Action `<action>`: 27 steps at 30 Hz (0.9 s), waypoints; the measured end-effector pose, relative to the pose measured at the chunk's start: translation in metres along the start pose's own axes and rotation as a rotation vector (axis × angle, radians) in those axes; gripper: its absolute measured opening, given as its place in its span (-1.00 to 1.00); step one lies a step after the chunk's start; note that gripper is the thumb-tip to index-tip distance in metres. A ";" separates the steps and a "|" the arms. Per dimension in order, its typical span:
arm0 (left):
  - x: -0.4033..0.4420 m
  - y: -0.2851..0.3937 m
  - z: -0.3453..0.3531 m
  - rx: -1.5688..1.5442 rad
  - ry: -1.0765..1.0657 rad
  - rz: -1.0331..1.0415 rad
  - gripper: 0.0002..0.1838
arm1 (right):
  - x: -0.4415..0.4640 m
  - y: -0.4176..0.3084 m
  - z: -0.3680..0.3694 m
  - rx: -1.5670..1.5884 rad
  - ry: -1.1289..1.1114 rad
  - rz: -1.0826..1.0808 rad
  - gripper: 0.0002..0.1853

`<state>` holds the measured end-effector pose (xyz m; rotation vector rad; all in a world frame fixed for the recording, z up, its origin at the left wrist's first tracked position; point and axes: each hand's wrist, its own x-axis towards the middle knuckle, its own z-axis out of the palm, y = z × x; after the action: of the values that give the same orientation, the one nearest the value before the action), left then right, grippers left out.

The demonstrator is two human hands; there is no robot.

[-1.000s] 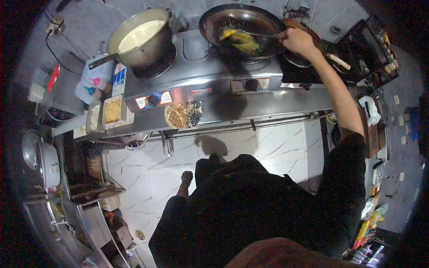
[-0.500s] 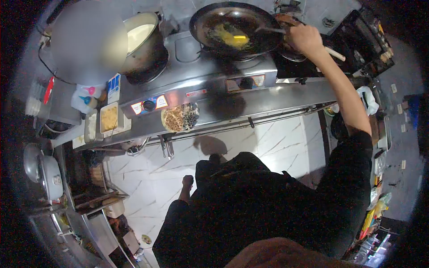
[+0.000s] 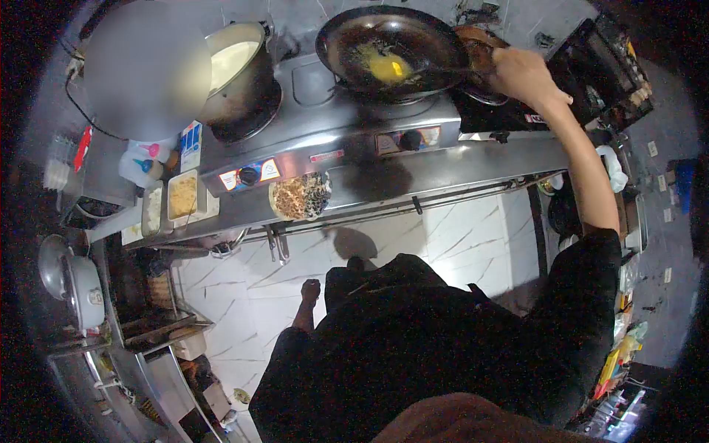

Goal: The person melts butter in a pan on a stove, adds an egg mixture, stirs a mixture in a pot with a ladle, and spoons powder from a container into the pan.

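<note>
My right hand is closed round the handle of a utensil, whose dark shaft reaches left over the wok's rim. The wok sits on the right burner, with a small yellow mass low in its bowl. My left hand hangs low by my body above the floor, its fingers curled; whether it holds anything is too small to tell. A plate of shredded brown and dark food lies on the stove's front ledge, between the two hands.
A deep pot with pale liquid stands on the left burner, partly behind a blurred patch. Left of the stove are food trays and squeeze bottles. A brown pan sits right of the wok. Rails run below the ledge.
My right hand has moved right, away from the wok's centre, still gripping the utensil. The yellow mass has shifted and gathered in the wok. A blurred patch now covers part of the upper left.
</note>
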<state>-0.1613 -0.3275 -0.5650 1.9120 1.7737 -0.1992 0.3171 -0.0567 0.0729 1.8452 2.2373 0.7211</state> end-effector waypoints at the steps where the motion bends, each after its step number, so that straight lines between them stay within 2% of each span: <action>1: -0.002 -0.001 0.001 0.005 -0.002 0.001 -0.92 | 0.009 -0.003 0.013 0.026 -0.035 0.028 -0.79; 5: -0.013 -0.003 0.004 0.030 -0.015 -0.002 -0.92 | 0.048 -0.020 0.061 0.131 -0.103 0.117 -0.78; 11: -0.033 -0.009 0.004 0.079 -0.049 0.031 -0.92 | 0.094 -0.052 0.108 0.369 0.000 0.099 -0.75; 15: -0.033 -0.012 0.001 0.133 -0.063 0.094 -0.92 | 0.084 -0.059 0.081 0.429 -0.161 0.128 -0.74; 17: -0.030 -0.015 -0.003 0.210 -0.066 0.174 -0.92 | 0.060 -0.048 0.055 0.466 -0.219 0.113 -0.71; 19: -0.025 -0.013 -0.010 0.220 -0.042 0.237 -0.92 | 0.047 -0.012 0.069 0.490 -0.206 0.052 -0.66; 20: -0.031 -0.006 -0.018 0.001 -0.026 0.148 -0.92 | 0.022 -0.011 0.016 0.483 -0.269 0.086 -0.66; 21: -0.037 0.003 -0.028 -0.239 0.009 0.065 -0.92 | 0.020 0.007 0.027 0.392 -0.268 0.152 -0.68; 22: -0.041 0.004 -0.028 -0.467 0.062 -0.006 -0.91 | 0.009 0.010 0.002 0.283 -0.283 0.198 -0.72; 23: -0.033 0.007 -0.029 -0.369 0.050 -0.008 -0.90 | 0.005 0.030 0.020 0.250 -0.184 0.168 -0.72; 27: -0.003 0.003 -0.005 -0.024 0.022 -0.017 -0.87 | 0.003 0.025 0.011 0.108 -0.206 0.155 -0.69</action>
<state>-0.1603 -0.3282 -0.5586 1.8899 1.7992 -0.1623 0.3429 -0.0476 0.0755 2.0574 2.0582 0.4157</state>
